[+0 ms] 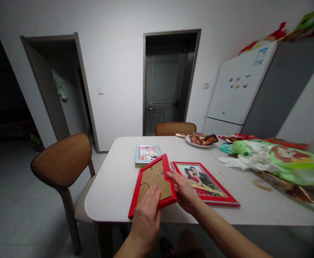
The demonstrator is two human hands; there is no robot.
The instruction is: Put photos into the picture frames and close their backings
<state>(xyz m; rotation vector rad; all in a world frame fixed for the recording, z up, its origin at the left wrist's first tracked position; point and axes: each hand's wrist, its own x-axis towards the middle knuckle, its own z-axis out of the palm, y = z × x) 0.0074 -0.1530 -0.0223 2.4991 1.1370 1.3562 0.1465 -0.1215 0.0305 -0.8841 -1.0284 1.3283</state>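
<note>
A red picture frame (135,195) is tilted above the table's near edge, its brown backing board (153,176) facing me. Small metal clips show on the board. My right hand (185,190) grips the frame's right edge, fingers closed around it. Flat on the lower part of the backing lie the fingers of my left hand (147,213), close together and stretched out. To the right, a larger red-framed photo (207,182) of two people lies face up. Behind the tilted frame sits a light-blue framed picture (147,153), on top of something with a yellow-green edge.
On the white table (108,179) stands a plate of snacks (199,139) at the back. Green packaging (293,161), crumpled white tissue (242,163) and a tape roll (261,185) crowd the right side. Wooden chairs (62,159) stand left and behind; a fridge (234,86) is back right.
</note>
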